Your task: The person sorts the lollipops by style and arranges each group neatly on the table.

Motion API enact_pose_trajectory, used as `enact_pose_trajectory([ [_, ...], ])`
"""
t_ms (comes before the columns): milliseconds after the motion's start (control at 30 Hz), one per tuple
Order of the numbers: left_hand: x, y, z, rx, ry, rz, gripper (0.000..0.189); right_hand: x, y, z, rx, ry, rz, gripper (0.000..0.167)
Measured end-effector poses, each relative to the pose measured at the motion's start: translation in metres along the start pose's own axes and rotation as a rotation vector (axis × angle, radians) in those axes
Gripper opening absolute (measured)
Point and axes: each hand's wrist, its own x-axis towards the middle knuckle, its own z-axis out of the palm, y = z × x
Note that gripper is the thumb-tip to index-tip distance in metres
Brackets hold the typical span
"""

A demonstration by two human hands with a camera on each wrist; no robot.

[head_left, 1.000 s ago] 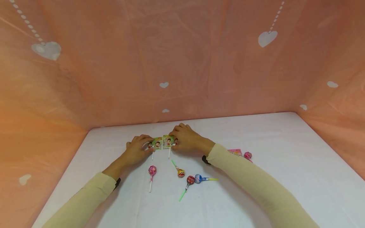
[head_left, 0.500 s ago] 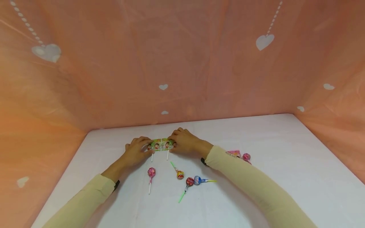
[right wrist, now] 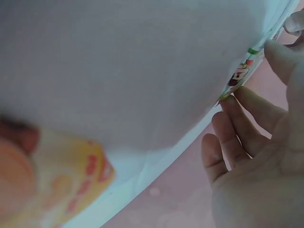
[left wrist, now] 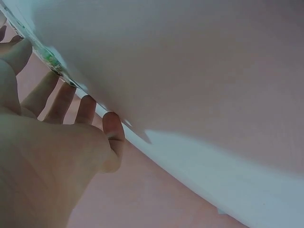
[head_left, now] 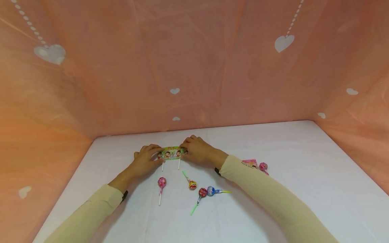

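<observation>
Two flat lollipops in green picture wrappers lie side by side at the back middle of the table, white sticks toward me. My left hand (head_left: 147, 158) holds the left green lollipop (head_left: 167, 154) between thumb and fingers, by its outer edges. The right green lollipop (head_left: 177, 153) is held the same way by my right hand (head_left: 197, 150), which covers its outer end. Their inner edges meet. In the left wrist view, fingertips (left wrist: 58, 88) line up along the wrapper's edge; in the right wrist view, the thumb and fingers bracket the printed wrapper (right wrist: 239, 73).
Nearer me lie a pink lollipop (head_left: 162, 182), a yellow one (head_left: 192, 185), a red one (head_left: 202, 192) and a blue one (head_left: 211, 191). Beyond my right sleeve are a pink packet (head_left: 250, 162) and another pink lollipop (head_left: 263, 166). An orange curtain (head_left: 194, 67) backs the table.
The right green lollipop has slid slightly left with my right hand, and the narrow gap between the two wrappers has closed. My left hand has stayed nearly still.
</observation>
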Motion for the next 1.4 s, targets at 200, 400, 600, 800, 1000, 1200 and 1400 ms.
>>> enact_pose_trajectory([
  [200, -0.001, 0.001, 0.0, -0.009, -0.002, -0.009, 0.051, 0.0, -0.002, -0.001, 0.009, 0.003, -0.001, 0.049],
  [400, -0.001, 0.001, 0.001, 0.002, 0.003, -0.005, 0.05, 0.0, -0.001, 0.0, 0.007, 0.003, 0.007, 0.049],
  [600, -0.001, 0.002, 0.002, 0.009, 0.005, -0.001, 0.05, -0.002, 0.004, -0.006, 0.037, 0.058, 0.004, 0.052],
  [800, 0.0, 0.004, 0.0, 0.014, -0.002, -0.014, 0.05, -0.012, 0.005, -0.021, 0.085, 0.106, -0.035, 0.052],
  [1000, -0.001, 0.005, -0.001, 0.008, 0.0, -0.016, 0.05, -0.034, 0.009, -0.034, 0.156, 0.141, -0.041, 0.051],
  [1200, -0.002, 0.006, 0.0, 0.001, 0.002, -0.019, 0.05, -0.062, 0.026, -0.033, 0.163, 0.147, -0.014, 0.047],
  [1400, -0.001, 0.004, 0.0, 0.006, 0.004, -0.021, 0.05, -0.087, 0.048, -0.023, 0.167, 0.162, -0.002, 0.045],
])
